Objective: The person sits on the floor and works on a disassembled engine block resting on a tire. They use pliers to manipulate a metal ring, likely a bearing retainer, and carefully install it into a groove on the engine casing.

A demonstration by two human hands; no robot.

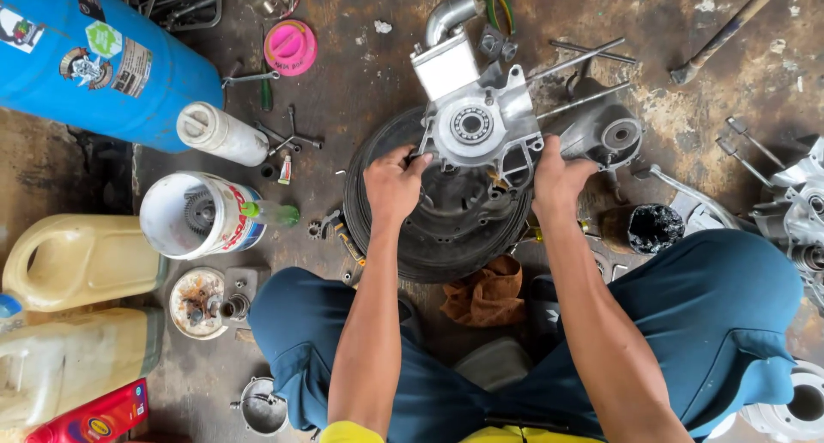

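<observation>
Left hand (393, 183) gripped left edge of grey engine casing (481, 121) | right hand (558, 175) gripped its right edge | casing sat over black tyre (446, 228) on floor (360, 74)

A stained concrete floor (369, 74) carried everything. A blue cylinder (103, 57) lay at upper left, a pink lid (290, 46) at upper centre, a black tyre (446, 228) in the middle, yellowish jugs (77, 263) at lower left, and a brown rag (487, 293) below centre.
</observation>
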